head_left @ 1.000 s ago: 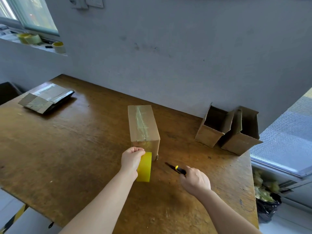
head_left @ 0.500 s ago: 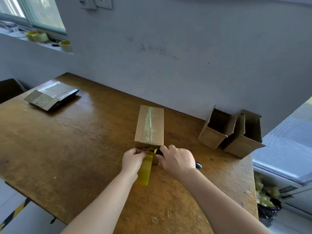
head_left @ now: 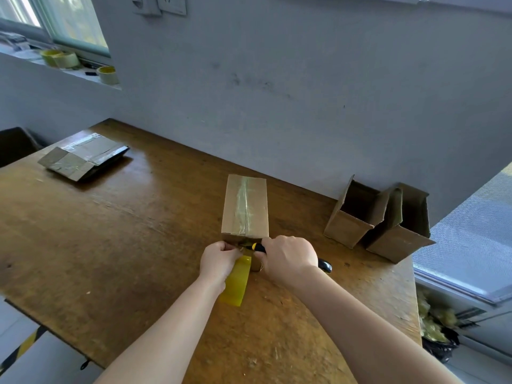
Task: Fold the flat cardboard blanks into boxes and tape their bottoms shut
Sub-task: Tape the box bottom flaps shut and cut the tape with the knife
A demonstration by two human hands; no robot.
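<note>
Your taped brown cardboard box (head_left: 245,209) lies mid wooden table (head_left: 110,245), its near end at your hands. Your left hand (head_left: 220,259) has its fingers curled round the yellow tape roll (head_left: 235,284); your right hand (head_left: 288,257) clamps the black-and-yellow knife (head_left: 324,265). Box likely light, stiff, dentable: brace its side walls.

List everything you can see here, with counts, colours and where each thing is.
table: one, brown wood.
taped box: one, brown, table centre.
open boxes: two, brown, by the wall, right.
flat cardboard stack: one, brown, taped, far left.
sill rolls: at least two, yellowish, window sill.
tape roll: one, yellow, at the taped box's near end.
knife: one, black-yellow handle, beside it.
left hand: grips the tape roll.
right hand: grips the knife.
</note>
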